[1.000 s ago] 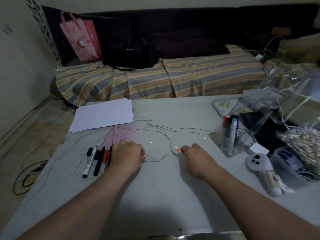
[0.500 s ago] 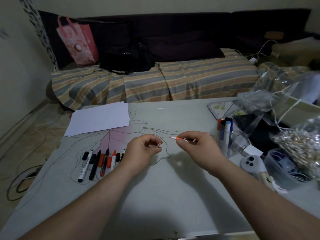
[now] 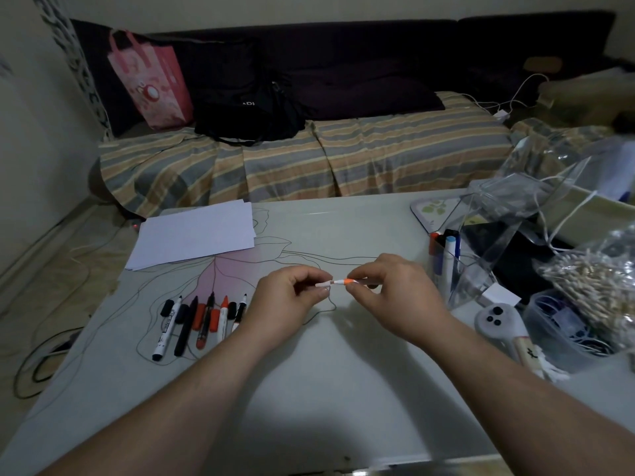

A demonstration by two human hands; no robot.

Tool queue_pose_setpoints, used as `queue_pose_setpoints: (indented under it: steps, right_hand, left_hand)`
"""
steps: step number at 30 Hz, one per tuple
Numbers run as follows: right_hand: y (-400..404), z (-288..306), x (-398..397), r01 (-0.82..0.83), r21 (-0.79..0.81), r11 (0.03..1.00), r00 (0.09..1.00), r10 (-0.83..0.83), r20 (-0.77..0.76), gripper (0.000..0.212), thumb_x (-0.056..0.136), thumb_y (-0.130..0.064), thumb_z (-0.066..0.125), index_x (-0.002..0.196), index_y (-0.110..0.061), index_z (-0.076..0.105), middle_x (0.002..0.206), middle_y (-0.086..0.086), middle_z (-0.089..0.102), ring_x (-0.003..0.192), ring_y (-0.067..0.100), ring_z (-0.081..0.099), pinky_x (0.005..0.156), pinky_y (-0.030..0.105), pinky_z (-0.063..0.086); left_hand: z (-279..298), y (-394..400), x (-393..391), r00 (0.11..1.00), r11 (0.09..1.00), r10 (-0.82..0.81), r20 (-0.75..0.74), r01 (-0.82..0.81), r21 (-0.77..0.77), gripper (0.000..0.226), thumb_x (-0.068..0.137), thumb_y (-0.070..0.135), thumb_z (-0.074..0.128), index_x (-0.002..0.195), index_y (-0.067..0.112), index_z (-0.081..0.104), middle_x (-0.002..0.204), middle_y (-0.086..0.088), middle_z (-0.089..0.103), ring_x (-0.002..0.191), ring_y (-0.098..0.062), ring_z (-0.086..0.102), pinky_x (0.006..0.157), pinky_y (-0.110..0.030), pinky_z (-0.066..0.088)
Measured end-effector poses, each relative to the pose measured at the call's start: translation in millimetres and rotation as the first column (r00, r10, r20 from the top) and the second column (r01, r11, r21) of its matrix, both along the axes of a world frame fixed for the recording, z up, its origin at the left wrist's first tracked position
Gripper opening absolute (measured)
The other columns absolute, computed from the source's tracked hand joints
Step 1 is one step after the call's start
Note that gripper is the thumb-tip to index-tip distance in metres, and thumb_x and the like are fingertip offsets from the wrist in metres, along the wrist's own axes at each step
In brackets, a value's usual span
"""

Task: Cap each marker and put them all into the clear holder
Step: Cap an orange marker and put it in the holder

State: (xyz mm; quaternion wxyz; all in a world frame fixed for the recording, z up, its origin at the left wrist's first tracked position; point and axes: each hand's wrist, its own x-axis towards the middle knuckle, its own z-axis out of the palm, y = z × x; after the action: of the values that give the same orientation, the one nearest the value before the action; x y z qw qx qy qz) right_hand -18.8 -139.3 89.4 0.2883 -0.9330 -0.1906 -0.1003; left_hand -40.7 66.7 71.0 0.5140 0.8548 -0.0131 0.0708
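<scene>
Markers are the whole business here, and one orange marker is in the air between the person's two hands, above the middle of the table. From the head camera, the only view, its long axis runs level, left to right. The right hand pinches the body, most of it hidden under the fingers. The left hand is closed on a pale cap, whose mouth meets the orange collar; whether it is fully seated I cannot tell. Judging by that, the cap needs a straight push along the marker's axis, toward the right hand.

To the left, on the table beside the left wrist, lies a row of loose markers with separate caps among them, tips pointing away from the person. These appear uncapped.

The clear holder stands to the right, just beyond the right hand, so that hand is nearer for the drop. It already holds several capped markers standing upright, red, black and blue tops showing. Clear plastic bags crowd behind it.
</scene>
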Motion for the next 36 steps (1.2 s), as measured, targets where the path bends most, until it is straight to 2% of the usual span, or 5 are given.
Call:
queue_pose_setpoints:
  steps: [9,19,23,27,36]
  right_hand:
    - [6,-8,2,-0.019,-0.203,0.979,0.986,0.052,0.157,0.032,0.095,-0.054,0.050,0.091,-0.031,0.072,0.084,-0.007,0.062,0.080,0.018,0.062,0.067,0.038,0.053]
    - [8,-5,-4,0.054,-0.069,0.996,0.999,-0.054,-0.005,0.020,0.093,-0.052,0.061,0.102,-0.039,0.074,0.096,-0.015,0.073,0.094,0.010,0.066,0.079,0.034,0.053]
    - [2,2,1,0.023,0.081,0.996,0.978,-0.005,-0.210,0.013,0.092,-0.044,0.062,0.097,-0.040,0.074,0.086,-0.019,0.073,0.091,0.005,0.065,0.083,0.038,0.055]
    - [-16,11,3,-0.028,-0.251,0.967,0.982,-0.020,-0.187,0.018,0.094,-0.054,0.055,0.104,-0.047,0.068,0.092,-0.020,0.070,0.104,0.012,0.053,0.090,0.046,0.046]
    - [-89,50,26,0.366,0.523,0.770,0.887,-0.459,0.054,0.008,0.097,-0.026,0.065,0.095,-0.032,0.069,0.092,-0.008,0.071,0.086,0.013,0.067,0.082,0.035,0.053]
  left_hand:
    - [2,-12,-4,0.998,0.996,0.049,0.049,-0.052,0.068,0.015,0.086,0.023,0.078,0.098,0.033,0.079,0.087,0.015,0.075,0.082,0.003,0.065,0.073,-0.007,0.045]
    - [-6,-29,-5,0.959,0.970,0.062,0.276,-0.123,0.211,0.015,0.086,0.014,0.073,0.084,0.029,0.074,0.079,0.017,0.071,0.077,-0.001,0.062,0.068,-0.009,0.041]
    - [-1,-37,-4,0.986,0.991,0.132,0.105,-0.133,0.004,0.011,0.087,0.020,0.072,0.081,0.029,0.074,0.074,0.006,0.071,0.071,-0.008,0.062,0.065,-0.016,0.046]
    - [-6,-41,-2,1.000,0.999,0.029,-0.001,-0.029,-0.030,0.005,0.088,0.028,0.074,0.090,0.032,0.076,0.081,0.012,0.074,0.076,-0.001,0.066,0.070,-0.011,0.048]
    - [-29,-61,-6,0.969,0.926,-0.233,-0.086,0.248,0.283,0.027,0.088,0.039,0.068,0.114,0.038,0.073,0.105,0.027,0.067,0.101,0.011,0.057,0.089,-0.009,0.041]
